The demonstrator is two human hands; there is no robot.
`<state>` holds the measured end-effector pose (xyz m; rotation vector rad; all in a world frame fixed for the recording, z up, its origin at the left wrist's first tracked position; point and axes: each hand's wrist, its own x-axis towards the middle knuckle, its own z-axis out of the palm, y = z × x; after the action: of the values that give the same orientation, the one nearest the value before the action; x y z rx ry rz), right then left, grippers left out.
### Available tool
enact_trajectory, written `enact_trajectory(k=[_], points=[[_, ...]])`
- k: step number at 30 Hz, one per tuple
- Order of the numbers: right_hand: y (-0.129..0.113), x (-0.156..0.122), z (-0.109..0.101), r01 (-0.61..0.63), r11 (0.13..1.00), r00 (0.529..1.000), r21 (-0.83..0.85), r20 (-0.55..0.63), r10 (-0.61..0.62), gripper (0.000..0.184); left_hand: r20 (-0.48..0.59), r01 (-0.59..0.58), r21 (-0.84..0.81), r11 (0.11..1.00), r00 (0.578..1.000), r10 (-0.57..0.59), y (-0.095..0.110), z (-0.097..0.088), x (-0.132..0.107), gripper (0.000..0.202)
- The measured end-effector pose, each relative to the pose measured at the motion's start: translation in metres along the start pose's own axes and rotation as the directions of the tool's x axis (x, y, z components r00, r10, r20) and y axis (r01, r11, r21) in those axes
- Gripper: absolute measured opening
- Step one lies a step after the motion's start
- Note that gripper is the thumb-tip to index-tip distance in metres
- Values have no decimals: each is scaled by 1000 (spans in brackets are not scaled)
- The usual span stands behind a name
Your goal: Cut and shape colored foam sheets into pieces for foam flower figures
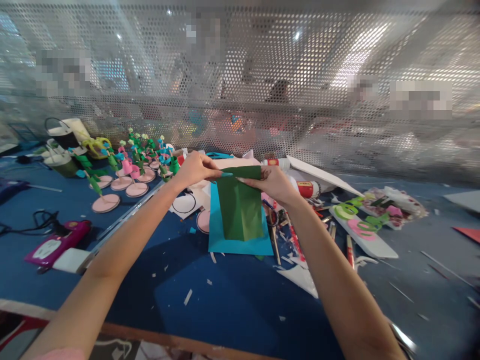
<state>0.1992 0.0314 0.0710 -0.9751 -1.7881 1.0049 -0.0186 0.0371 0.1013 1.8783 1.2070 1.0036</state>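
Note:
A sheet of dark green paper [242, 210] hangs upright between my two hands, with a vertical crease down its middle. My left hand [197, 170] pinches its top edge at the left. At the top right, my right hand [272, 182] grips the same sheet, its thumb on the near face. Directly behind and below is a bright blue paper sheet [240, 247], partly covered by the green one. Left of the blue sheet, a round pink disc [203, 221] is partly hidden.
Paper flower stands on pink discs [106, 203] crowd the back left. A purple power strip [56, 245] and a metal ruler [123, 215] lie left. Rightward are pens, scraps, glue bottles [308, 189] and a white board [369, 240] with paper curls. A perforated metal screen [240, 90] rises behind.

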Motion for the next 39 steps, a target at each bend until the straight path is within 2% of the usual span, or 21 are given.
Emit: enact_trajectory(k=[7,14,26,32,39], points=[[-7,-3,4,-31,999,999,32,-9,32,40,-62,-65,90,994,996,71,-8,1,4,23],[-6,-2,3,17,1000,1000,1,0,-17,44,-83,-89,97,991,992,98,-9,2,4,18],[-2,-1,1,15,995,1000,-97,-22,-17,34,-18,-11,48,999,1000,12,-9,-1,4,6],[-3,-1,1,17,999,1000,-36,7,-17,32,34,-18,31,999,999,17,-13,-1,7,9],[-2,0,1,-2,1000,1000,2,-7,2,33,106,74,-94,993,992,-64,-10,-3,8,3]])
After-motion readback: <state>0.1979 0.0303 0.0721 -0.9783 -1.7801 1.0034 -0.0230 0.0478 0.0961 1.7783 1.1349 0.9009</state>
